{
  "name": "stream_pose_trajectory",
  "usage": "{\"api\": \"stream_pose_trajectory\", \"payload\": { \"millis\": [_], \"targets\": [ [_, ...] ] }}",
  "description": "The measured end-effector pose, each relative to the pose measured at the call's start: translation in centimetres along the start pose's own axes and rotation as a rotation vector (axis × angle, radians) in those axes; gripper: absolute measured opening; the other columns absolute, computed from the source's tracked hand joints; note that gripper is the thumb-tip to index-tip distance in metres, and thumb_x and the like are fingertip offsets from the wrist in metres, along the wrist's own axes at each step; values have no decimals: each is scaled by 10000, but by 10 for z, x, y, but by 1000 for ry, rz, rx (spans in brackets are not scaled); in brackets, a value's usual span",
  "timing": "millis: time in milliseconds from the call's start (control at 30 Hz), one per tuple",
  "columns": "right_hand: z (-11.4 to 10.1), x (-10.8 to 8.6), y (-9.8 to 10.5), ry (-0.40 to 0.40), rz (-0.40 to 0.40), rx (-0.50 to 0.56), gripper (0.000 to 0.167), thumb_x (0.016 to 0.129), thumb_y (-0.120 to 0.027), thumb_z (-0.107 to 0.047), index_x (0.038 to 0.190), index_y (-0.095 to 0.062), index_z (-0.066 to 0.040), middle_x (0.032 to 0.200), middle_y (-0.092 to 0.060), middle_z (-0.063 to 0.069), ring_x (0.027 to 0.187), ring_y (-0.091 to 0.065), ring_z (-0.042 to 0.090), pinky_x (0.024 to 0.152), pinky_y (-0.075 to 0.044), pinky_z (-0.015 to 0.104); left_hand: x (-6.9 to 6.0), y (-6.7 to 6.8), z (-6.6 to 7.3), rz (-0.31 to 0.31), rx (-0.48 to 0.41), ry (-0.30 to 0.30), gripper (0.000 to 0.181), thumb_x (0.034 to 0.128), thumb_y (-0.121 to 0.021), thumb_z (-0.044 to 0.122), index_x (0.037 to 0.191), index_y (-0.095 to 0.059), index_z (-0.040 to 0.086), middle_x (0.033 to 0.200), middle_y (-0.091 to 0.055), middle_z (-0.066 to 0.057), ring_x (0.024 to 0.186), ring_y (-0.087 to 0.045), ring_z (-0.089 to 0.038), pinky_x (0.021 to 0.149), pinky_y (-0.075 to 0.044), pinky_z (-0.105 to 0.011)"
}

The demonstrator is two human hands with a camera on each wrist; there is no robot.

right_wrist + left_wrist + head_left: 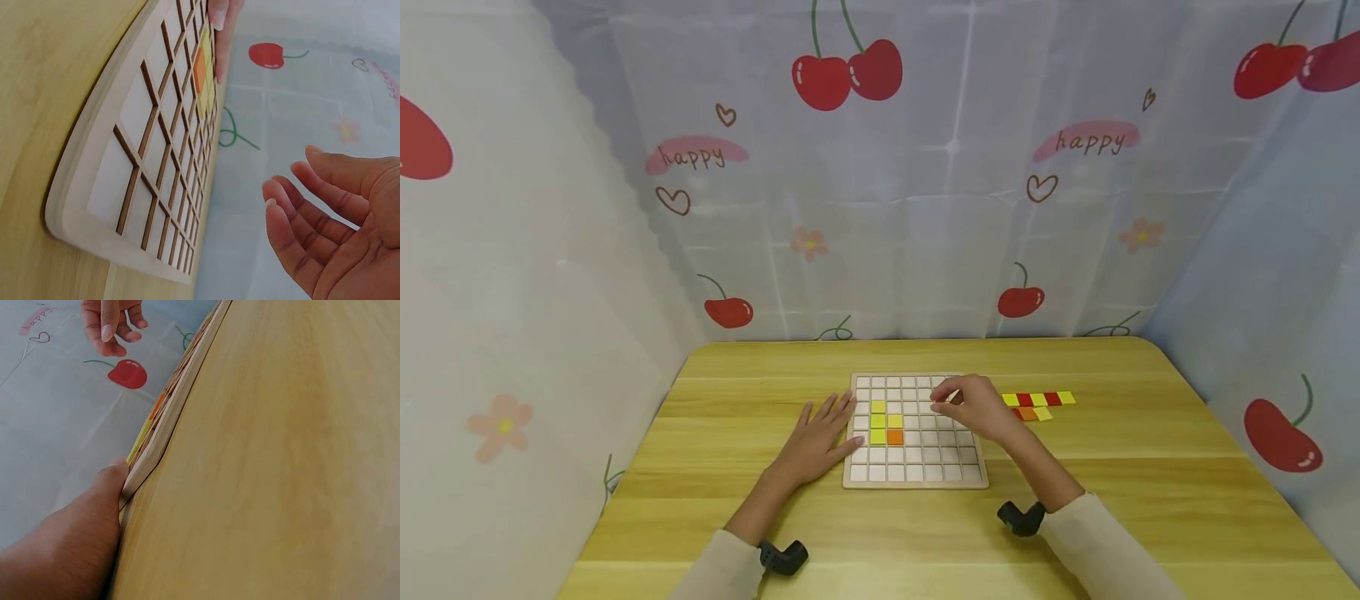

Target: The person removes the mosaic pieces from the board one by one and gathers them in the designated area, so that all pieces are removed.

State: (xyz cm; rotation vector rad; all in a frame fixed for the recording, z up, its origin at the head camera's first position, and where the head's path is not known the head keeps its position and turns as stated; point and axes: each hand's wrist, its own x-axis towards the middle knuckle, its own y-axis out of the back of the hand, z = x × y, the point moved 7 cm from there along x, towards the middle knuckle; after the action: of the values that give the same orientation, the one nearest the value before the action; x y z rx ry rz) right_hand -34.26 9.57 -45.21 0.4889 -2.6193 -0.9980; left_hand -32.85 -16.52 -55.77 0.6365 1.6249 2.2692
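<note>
A square wooden grid board (917, 485) with pale cells lies flat on the table. Toward its left side, several yellow tiles (877, 421) fill cells, and one orange tile (895, 437) sits beside the lowest of them. My left hand (812, 446) lies with fingers spread at the board's left edge, its thumb touching the rim. Above the board's right part is my right hand (973, 407), apart from the cells. In the right wrist view its fingers are loosely bent, the thumb stands away from them, and no tile shows between.
To the right of the board, red and yellow tiles (1037, 399) lie in a row. A shorter row with an orange tile (1028, 413) is nearer, partly hidden by the right forearm. A cherry-print curtain (910, 275) hangs behind the wooden table (760, 367).
</note>
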Motion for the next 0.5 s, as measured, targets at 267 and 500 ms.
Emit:
{"api": "stream_pose_trajectory", "payload": {
  "millis": [267,500],
  "targets": [
    [-8,11,-22,57,-80,-5,87,914,-758,-73,990,-770,-32,888,-713,5,750,-628,178,656,-541,278,1,-1,-1,-10,12,8,792,1037,-389,624,1633,-213,135,1693,-173,-36,1548,-167,-307,1193,-95,-648],
    [-13,19,-41,81,-134,-33,94,901,-766,-55,987,-767,-16,855,-701,3,730,-619,148,652,-525,266,1,0,0,-13,-1,21,790,1035,-394,625,1632,-220,137,1692,-174,-33,1547,-171,-308,1192,-96,-649]
  ]
}}
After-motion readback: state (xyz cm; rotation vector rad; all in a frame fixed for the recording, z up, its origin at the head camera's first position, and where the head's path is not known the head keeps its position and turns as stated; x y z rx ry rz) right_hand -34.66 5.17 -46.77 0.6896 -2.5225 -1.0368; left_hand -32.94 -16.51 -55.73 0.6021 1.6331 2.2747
